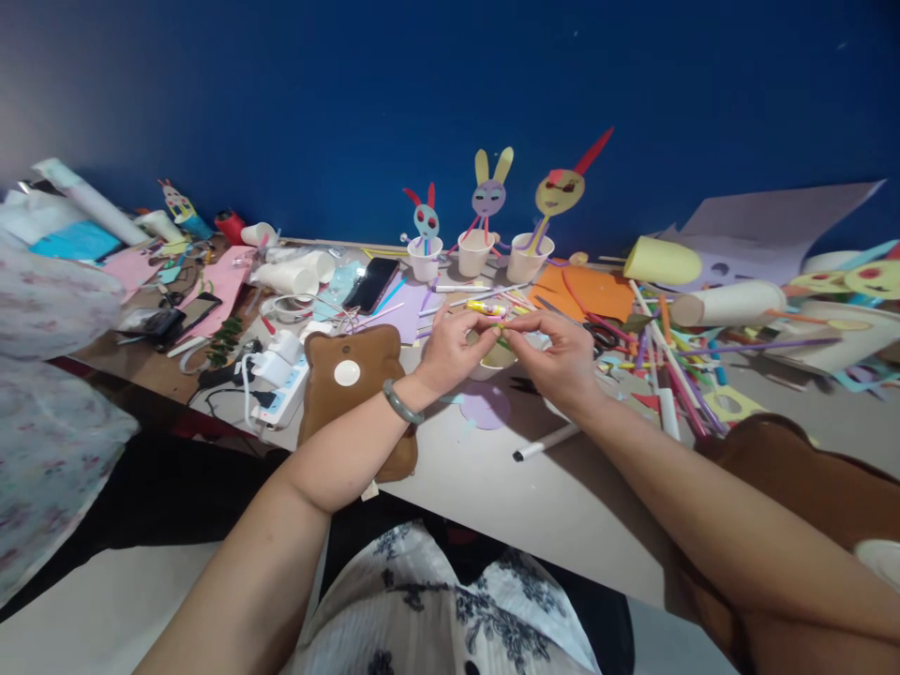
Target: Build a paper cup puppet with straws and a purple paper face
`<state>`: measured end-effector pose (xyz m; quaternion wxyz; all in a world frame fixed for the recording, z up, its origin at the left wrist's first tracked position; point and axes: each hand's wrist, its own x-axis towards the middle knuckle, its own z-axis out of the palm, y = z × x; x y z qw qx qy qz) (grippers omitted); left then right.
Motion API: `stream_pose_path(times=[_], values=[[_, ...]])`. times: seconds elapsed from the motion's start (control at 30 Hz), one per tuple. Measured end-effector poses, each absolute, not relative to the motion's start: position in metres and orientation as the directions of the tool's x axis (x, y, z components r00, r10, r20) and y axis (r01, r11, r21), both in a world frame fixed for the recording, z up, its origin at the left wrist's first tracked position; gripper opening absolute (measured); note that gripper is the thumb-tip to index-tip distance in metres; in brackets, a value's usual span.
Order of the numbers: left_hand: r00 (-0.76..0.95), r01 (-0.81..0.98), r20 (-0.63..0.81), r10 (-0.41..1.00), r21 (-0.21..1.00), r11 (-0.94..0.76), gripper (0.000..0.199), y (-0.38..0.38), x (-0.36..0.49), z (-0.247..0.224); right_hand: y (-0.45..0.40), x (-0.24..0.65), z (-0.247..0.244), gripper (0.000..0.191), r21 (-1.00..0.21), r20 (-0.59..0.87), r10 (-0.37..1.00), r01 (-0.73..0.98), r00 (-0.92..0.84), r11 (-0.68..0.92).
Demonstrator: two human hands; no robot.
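My left hand [460, 349] and my right hand [559, 356] meet at the fingertips above the middle of the table. Both pinch a thin green strip [503, 339], whose material is too small to tell. Right below the fingers stands a paper cup [487, 372], partly hidden by my hands. A lilac paper disc [485, 408] lies in front of the cup. Near my right wrist is a white marker [547, 442] with a black tip end. Just behind my fingers rests a yellow marker [485, 307].
Along the blue wall stand three paper-cup figures [475, 255] with paper faces. A brown bear-shaped pouch [358, 403] lies under my left forearm, near a power strip [285, 394]. Orange paper [587, 291], scissors [603, 337] and several coloured sticks spread rightward. Another person's sleeve [56, 300] is at left.
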<state>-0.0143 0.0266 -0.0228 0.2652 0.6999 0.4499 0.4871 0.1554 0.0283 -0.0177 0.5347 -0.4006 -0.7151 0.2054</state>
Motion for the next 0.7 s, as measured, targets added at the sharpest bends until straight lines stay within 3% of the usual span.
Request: stream_pose_path(times=[0.2, 0.33, 0.5, 0.7], values=[[0.212, 0.164, 0.375, 0.903, 0.897, -0.411, 0.022, 0.036, -0.028, -0.026, 0.028, 0.157, -0.015, 0.008, -0.746, 0.556, 0.821, 0.359, -0.128, 0.561], [0.231, 0.154, 0.412, 0.882, 0.879, -0.451, 0.019, 0.038, -0.03, -0.029, 0.03, 0.158, -0.015, 0.007, -0.741, 0.552, 0.822, 0.369, -0.139, 0.561], [0.24, 0.194, 0.479, 0.845, 0.829, -0.525, 0.032, 0.041, -0.029, -0.036, 0.031, 0.159, -0.016, 0.008, -0.749, 0.554, 0.82, 0.345, -0.145, 0.566], [0.218, 0.132, 0.449, 0.866, 0.866, -0.482, 0.037, 0.043, -0.027, -0.042, 0.029, 0.158, -0.017, 0.009, -0.76, 0.546, 0.826, 0.331, -0.144, 0.56]])
